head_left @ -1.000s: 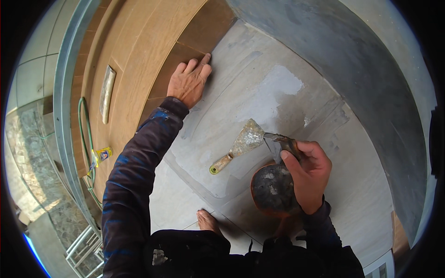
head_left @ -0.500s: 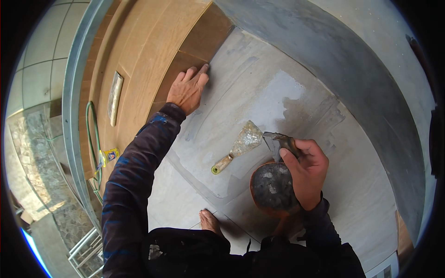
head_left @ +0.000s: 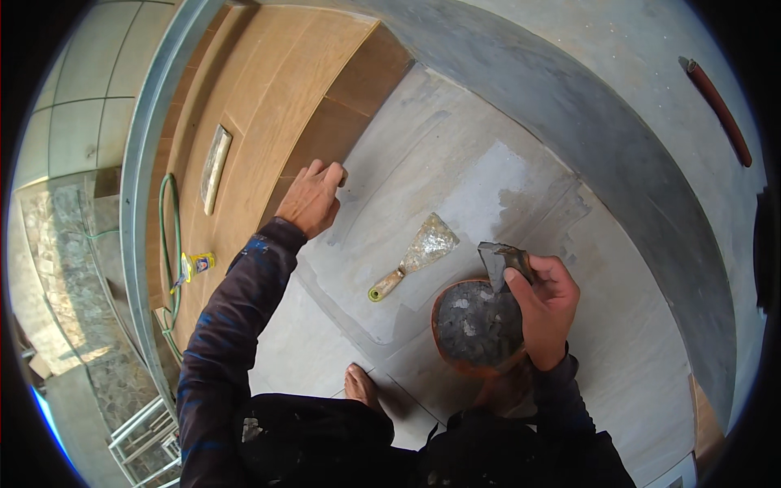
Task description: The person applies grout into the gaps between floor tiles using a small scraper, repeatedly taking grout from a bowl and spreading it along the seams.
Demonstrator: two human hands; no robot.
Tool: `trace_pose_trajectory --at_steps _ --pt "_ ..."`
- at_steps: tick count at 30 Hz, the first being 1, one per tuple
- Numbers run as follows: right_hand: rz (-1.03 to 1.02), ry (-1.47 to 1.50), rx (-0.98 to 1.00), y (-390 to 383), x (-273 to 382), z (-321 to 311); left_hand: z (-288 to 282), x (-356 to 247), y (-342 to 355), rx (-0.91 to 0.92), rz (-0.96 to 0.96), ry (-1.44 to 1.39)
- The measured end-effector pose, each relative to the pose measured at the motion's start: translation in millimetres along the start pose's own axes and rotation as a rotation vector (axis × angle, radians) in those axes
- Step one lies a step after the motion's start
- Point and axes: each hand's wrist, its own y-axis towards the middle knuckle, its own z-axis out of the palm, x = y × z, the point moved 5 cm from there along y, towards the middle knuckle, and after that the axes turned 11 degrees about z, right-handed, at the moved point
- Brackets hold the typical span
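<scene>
My left hand (head_left: pixel 311 198) is curled beside the brown tiled riser, above the grey floor. Its fingertips are bent in, and whatever they may pinch is hidden. In my right hand (head_left: pixel 550 305) is a small dark spreader (head_left: pixel 493 264) with a flat grey face, smeared with paste. The hand holds it just above the rim of an orange bowl (head_left: pixel 437 329), which contains dark grey paste (head_left: pixel 480 325). Between my hands, a crusted putty knife (head_left: pixel 429 244) lies flat on the floor, its green-ended handle toward me.
A wood-look tiled step (head_left: pixel 268 89) runs along the left, carrying a pale float-like tool (head_left: pixel 215 169), a green hose (head_left: pixel 165 244) and a yellow packet (head_left: pixel 198 264). A metal post (head_left: pixel 134 187) stands beyond. A curved grey wall (head_left: pixel 602 106) bounds the right, with a reddish-brown handled tool (head_left: pixel 720 114) on its top.
My left hand has drawn back from the riser's base seam toward me, its fingers curling in. My right hand has turned the spreader so its flat face shows.
</scene>
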Motion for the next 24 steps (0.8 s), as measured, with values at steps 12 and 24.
trace_pose_trajectory --at_steps 12,24 --pt "0.07 -0.231 -0.003 -46 -11 1 46 -80 -206 -0.032 -0.123 -0.48" --pt "0.017 -0.636 -0.275 -122 -36 59 132 -124 -232 -0.274 0.219 -1.013"
